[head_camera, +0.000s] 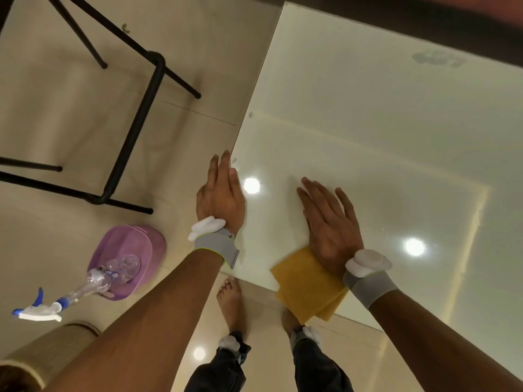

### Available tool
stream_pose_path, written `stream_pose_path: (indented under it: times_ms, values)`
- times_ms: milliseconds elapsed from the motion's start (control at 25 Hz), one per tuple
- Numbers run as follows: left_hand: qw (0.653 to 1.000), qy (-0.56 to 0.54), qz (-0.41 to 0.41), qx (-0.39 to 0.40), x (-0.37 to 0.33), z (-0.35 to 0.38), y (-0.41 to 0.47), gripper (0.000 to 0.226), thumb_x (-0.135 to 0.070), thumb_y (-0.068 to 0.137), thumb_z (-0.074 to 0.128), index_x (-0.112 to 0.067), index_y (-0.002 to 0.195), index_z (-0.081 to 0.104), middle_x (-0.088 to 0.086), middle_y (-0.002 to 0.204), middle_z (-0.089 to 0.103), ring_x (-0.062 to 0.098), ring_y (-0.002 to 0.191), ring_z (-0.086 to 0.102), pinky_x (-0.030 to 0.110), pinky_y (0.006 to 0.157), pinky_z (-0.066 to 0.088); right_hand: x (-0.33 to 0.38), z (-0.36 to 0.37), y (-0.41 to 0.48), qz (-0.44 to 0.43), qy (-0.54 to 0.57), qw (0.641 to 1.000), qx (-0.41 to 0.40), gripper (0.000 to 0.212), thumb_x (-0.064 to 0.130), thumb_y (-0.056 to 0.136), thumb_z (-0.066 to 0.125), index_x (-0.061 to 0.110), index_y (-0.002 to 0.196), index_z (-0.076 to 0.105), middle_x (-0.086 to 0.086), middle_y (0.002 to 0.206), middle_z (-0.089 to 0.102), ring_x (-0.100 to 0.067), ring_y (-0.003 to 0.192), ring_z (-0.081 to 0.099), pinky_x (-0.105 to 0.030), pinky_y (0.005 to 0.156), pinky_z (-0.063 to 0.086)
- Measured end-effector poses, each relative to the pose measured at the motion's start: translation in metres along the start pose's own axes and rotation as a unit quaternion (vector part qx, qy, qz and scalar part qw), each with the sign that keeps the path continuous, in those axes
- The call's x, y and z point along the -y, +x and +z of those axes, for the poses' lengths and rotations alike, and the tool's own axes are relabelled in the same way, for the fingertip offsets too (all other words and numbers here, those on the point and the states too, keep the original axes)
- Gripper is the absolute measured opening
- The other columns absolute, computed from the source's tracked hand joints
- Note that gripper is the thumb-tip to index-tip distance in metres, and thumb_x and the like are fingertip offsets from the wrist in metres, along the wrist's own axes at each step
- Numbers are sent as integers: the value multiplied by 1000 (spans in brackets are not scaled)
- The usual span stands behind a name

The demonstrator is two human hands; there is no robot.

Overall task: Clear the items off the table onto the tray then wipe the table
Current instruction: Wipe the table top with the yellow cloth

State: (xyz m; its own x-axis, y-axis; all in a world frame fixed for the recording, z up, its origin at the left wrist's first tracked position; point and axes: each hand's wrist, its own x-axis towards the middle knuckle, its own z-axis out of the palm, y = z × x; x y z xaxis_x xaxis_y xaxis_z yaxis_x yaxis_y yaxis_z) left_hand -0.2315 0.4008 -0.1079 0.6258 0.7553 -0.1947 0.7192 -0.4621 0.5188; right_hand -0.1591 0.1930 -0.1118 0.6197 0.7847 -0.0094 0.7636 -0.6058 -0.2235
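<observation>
**Yellow cloth pressed flat on a glossy white table**

Glossy and pale, the table [368, 123] has a smooth, glass-like top with straight edges, and it mirrors round ceiling lights. On its near edge lies a yellow cloth [305, 287], matte and folded into layers, with one corner hanging past the edge. The right hand [329, 224] lies flat on the cloth with straight, slightly spread fingers and hides its far part. The left hand [222, 193] is flat too, fingers straight and together, at the table's left edge; whether it touches the top is hard to tell. Both wrists wear grey fabric bands with white lumps.

Left of the table, on the beige tiled floor [70, 108], sits a purple plastic tray [124, 250] with rounded corners. It holds clear glassware, too blurred to name, and a clear spray bottle [85, 290] with a blue and white trigger. Beyond the tray stands a black metal tube frame [141, 108], cut off at the picture's edge. A grey smear [438, 59] near the table's far side is unclear.
</observation>
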Motion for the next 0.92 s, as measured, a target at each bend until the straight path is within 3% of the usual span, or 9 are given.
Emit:
stream_pose_path:
  times_ms: [160, 280, 360, 440, 520, 680, 760, 840, 920]
  values:
    - [990, 72, 120, -3, 4, 1, -12, 50, -37, 102, 23, -21, 148, 31, 4, 156, 28, 19, 141, 30, 42, 114, 24, 11, -17, 7, 87, 52, 995, -24, 35, 25, 98, 45, 12, 130, 51, -15, 135, 50, -32, 106, 56, -43, 89, 44]
    - [974, 122, 188, 21, 5, 4, -19, 52, -37, 101, 22, -18, 148, 31, 4, 157, 26, 16, 147, 18, 42, 118, 16, 35, -39, -41, 89, 106, 989, -44, 43, 43, 101, 29, 11, 120, 51, -16, 118, 56, -28, 93, 55, -35, 77, 44]
    - [974, 134, 180, 30, 5, 4, -16, 53, -37, 101, 21, -18, 149, 30, 4, 158, 24, 16, 147, 15, 42, 118, 16, 59, -33, -83, 99, 85, 991, 19, 59, 52, 100, 29, 7, 132, 49, -17, 133, 52, -31, 115, 53, -41, 94, 46]
    - [974, 139, 178, 37, 5, 3, -17, 52, -37, 101, 21, -18, 149, 29, 4, 158, 23, 17, 147, 15, 43, 118, 19, 72, -18, -102, 157, 48, 984, 68, 70, 54, 98, 32, 3, 145, 38, -17, 152, 33, -33, 138, 36, -49, 113, 30]
    - [971, 149, 184, 31, 4, 3, -17, 52, -36, 101, 22, -18, 149, 29, 5, 158, 23, 18, 147, 15, 44, 117, 20, 68, -1, -78, 194, 40, 978, 58, 72, 52, 98, 31, 3, 150, 24, -13, 158, 18, -30, 146, 22, -50, 118, 17]
    - [969, 151, 195, 25, 8, 7, -14, 52, -35, 101, 23, -18, 149, 30, 5, 158, 24, 18, 147, 16, 41, 116, 19, 49, 6, 30, 243, 31, 969, 9, 81, 60, 96, 30, 3, 152, 18, -13, 160, 16, -27, 148, 15, -46, 120, 3]
    - [971, 139, 193, 17, 8, 7, -15, 51, -36, 101, 22, -18, 148, 33, 5, 157, 27, 19, 146, 18, 43, 116, 21, 48, 8, 38, 197, 35, 980, 10, 79, 59, 96, 33, 3, 152, 20, -13, 160, 18, -26, 149, 15, -48, 121, 5]
    - [973, 135, 186, 8, 1, 5, -15, 51, -37, 101, 22, -17, 146, 36, 7, 155, 31, 21, 145, 23, 46, 115, 24, 42, 1, 4, 63, 8, 997, 42, 68, 49, 99, 35, 5, 151, 26, -11, 159, 21, -26, 148, 16, -52, 119, 16]
    - [972, 133, 196, 3, -19, 3, -8, 51, -35, 101, 24, -14, 144, 38, 10, 154, 33, 23, 144, 27, 46, 115, 25, 9, -10, -25, 11, -18, 998, 64, 62, 44, 101, 30, 7, 151, 28, -9, 159, 21, -25, 148, 19, -52, 117, 20]
